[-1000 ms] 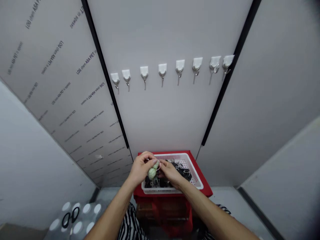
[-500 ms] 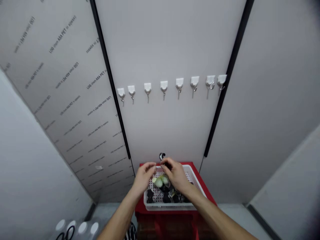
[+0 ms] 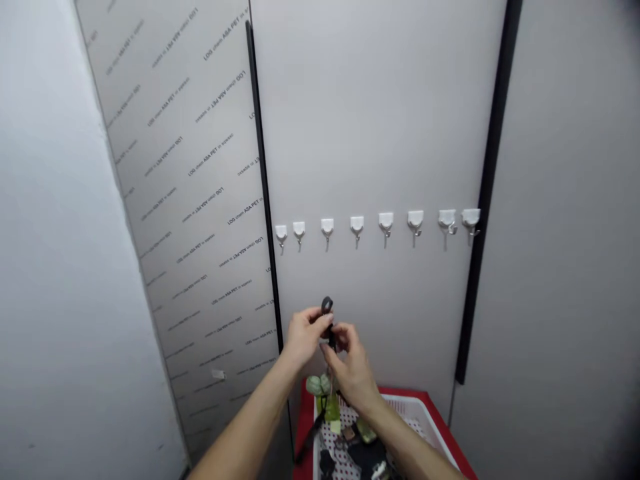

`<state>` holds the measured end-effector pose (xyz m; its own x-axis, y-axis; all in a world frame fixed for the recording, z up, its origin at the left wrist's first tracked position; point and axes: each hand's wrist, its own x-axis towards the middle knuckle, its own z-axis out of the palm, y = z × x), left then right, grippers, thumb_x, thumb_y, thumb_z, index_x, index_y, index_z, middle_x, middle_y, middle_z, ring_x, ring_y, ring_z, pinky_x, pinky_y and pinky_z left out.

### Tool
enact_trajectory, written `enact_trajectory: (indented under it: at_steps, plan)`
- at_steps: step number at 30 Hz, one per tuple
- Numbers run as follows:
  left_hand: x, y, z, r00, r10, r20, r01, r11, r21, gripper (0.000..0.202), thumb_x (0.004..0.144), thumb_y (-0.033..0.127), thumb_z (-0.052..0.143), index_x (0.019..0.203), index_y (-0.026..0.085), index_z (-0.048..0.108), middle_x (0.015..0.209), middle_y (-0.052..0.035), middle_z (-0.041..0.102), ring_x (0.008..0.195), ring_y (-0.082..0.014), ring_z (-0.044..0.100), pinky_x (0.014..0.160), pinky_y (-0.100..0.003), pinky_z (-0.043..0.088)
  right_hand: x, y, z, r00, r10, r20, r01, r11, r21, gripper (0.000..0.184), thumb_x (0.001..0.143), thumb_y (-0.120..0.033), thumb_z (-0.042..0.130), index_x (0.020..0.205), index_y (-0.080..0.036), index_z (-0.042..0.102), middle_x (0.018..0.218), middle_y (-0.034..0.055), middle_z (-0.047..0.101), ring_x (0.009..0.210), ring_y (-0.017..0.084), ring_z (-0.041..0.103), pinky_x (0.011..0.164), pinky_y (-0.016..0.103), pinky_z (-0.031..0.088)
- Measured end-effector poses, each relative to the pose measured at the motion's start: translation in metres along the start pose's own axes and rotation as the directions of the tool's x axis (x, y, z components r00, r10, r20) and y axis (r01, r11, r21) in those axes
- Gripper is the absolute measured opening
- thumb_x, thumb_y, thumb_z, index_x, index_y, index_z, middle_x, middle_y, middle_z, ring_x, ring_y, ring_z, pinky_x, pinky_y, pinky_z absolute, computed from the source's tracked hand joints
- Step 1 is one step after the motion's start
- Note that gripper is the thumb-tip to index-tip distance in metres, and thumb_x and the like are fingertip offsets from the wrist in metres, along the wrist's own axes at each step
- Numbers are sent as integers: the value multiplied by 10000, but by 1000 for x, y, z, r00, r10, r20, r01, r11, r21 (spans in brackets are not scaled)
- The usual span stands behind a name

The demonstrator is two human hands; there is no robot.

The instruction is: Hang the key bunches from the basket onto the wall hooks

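Observation:
A black strap [image 3: 327, 305] with a loop at its top stands above the basket, in front of the wall. My left hand [image 3: 303, 339] pinches it just below the loop. Lower on the strap, the fingers of my right hand [image 3: 354, 375] are closed around it. Beneath my hands hangs a pale green leaf-like charm [image 3: 319, 385] with a yellow-green part under it; it seems to hang from the strap, though my right hand hides the join. The white perforated basket [image 3: 431, 419] below holds several black straps and small charms.
Several white adhesive hooks [image 3: 357, 225] run in a row across the grey wall panel [image 3: 370, 133], above my hands. Black strips [image 3: 265, 180] border the panel at left and right. The basket rests on a red surface [image 3: 306, 427].
My hands have risen from the basket, lifting the black strap and the green charm. My left hand now grips near the loop. The camera view has tilted up, bringing the hooks lower in the picture.

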<state>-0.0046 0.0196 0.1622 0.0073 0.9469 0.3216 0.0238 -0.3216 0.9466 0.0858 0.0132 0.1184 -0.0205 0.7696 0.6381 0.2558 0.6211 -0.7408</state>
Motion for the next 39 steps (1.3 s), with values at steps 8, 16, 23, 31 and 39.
enact_trajectory:
  at_steps: [8, 16, 23, 31, 39]
  plan:
    - [41, 53, -44, 978, 82, -190, -93, 994, -51, 275, 528, 351, 535, 632, 97, 533, 509, 29, 477, 457, -49, 425, 466, -179, 347, 71, -40, 39, 994, 5, 106, -36, 956, 293, 208, 601, -233, 467, 784, -170, 391, 625, 2, 536, 540, 94, 485, 514, 215, 374]
    - [76, 68, -69, 980, 54, -194, -75, 992, -103, 239, 517, 313, 557, 596, 90, 523, 430, 35, 464, 382, -38, 392, 415, -176, 283, 111, -56, 56, 999, -4, 50, -5, 984, 179, 167, 568, -250, 485, 708, -173, 435, 510, -40, 491, 463, 81, 446, 484, 210, 356]
    - [86, 60, -71, 975, 12, -223, -33, 996, -89, 204, 550, 296, 536, 559, 94, 505, 411, 33, 451, 354, -35, 369, 392, -177, 274, 118, -49, 62, 998, 43, 48, -45, 998, 37, 165, 570, -263, 480, 707, -174, 454, 480, -44, 482, 428, 80, 424, 449, 205, 329]
    - [73, 47, -66, 947, -5, -321, 20, 999, 44, 161, 570, 255, 513, 574, 95, 508, 432, 33, 435, 400, -46, 391, 426, -179, 321, 110, -33, 53, 997, 19, 78, -17, 1000, -16, 168, 581, -226, 490, 730, -148, 488, 660, 17, 551, 568, 89, 485, 557, 224, 374]
    - [-4, -58, -41, 932, 47, -359, 17, 985, 172, 267, 589, 227, 476, 832, 122, 504, 786, -40, 548, 674, -95, 491, 623, -220, 388, 26, 32, -12, 953, 154, 261, -118, 982, -146, 163, 621, -224, 452, 740, -126, 507, 719, 34, 562, 646, 97, 502, 624, 228, 383]
